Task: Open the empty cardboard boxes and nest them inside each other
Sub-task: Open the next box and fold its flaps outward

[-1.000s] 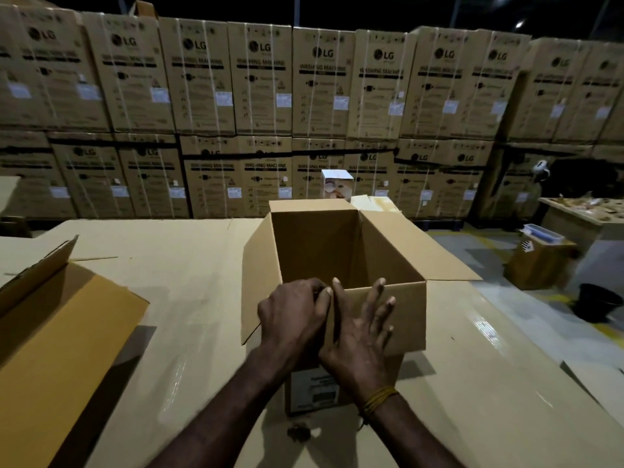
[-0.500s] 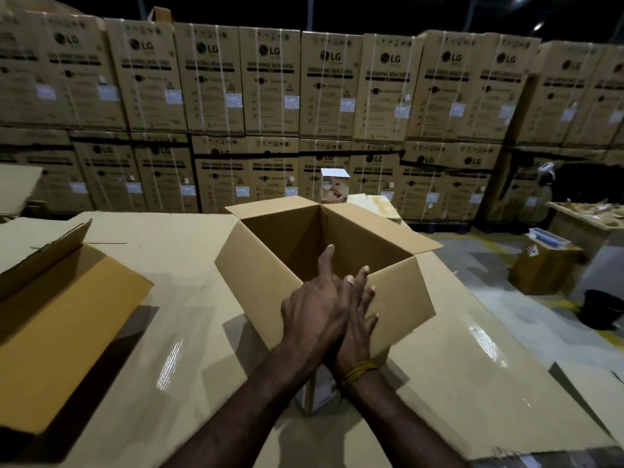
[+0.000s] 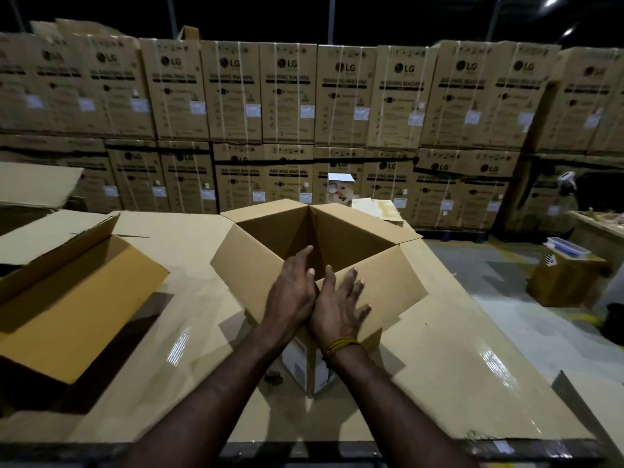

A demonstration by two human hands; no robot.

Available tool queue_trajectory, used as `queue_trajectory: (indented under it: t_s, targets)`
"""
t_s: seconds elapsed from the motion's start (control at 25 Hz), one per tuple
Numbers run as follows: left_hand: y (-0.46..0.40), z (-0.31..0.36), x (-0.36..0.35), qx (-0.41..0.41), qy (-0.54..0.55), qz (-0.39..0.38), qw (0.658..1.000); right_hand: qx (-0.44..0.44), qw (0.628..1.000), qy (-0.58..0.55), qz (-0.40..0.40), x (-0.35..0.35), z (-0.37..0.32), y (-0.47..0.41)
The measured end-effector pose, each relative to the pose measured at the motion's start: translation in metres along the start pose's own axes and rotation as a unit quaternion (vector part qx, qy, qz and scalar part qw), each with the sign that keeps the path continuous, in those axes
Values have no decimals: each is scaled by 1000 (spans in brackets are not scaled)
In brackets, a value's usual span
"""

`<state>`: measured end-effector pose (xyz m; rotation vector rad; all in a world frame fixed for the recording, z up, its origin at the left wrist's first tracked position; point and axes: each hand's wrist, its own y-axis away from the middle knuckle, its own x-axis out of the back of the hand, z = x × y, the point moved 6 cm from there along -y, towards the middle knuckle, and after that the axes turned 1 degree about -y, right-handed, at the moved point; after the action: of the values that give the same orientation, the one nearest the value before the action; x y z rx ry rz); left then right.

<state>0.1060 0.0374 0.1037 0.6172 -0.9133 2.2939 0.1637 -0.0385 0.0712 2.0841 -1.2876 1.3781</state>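
We find both hands flat, fingers straight, left hand point(image 3: 293, 292) and right hand point(image 3: 341, 307) pressing the near flap of the open box point(image 3: 351, 238) mid-bench point(image 3: 472, 359) (standing skewed). Uneven pressure could crease that flap or tip it.

Both forearms reach forward, wrists nearly touching. Left hand point(image 3: 293, 289): fingers straight, close together, pointing ahead, edge-on. Right hand point(image 3: 339, 307): palm down, fingers point(image 3: 351, 282) spread and extended. Yellow thread band point(image 3: 341, 344) on right wrist.
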Motion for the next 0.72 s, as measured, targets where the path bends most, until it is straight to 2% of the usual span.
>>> queue_trajectory:
  t_s: [0.16,0.36,0.44,0.6,0.72]
  targets:
    - [-6,-31,9,27,-42,-35,998,19,1000,-3,18,-3,-9,18]
    - [-22,-79,28,61,-65,-82,993,80,984,10,157,2,-31,43]
    - [-34,-92,33,52,-59,-107,991,87,983,0,163,-2,-38,43]
    - [-71,-128,45,47,-63,-146,986,52,987,-21,149,-21,-45,39]
    - [-108,-164,56,55,-72,-174,981,-19,988,-28,150,-39,-47,38]
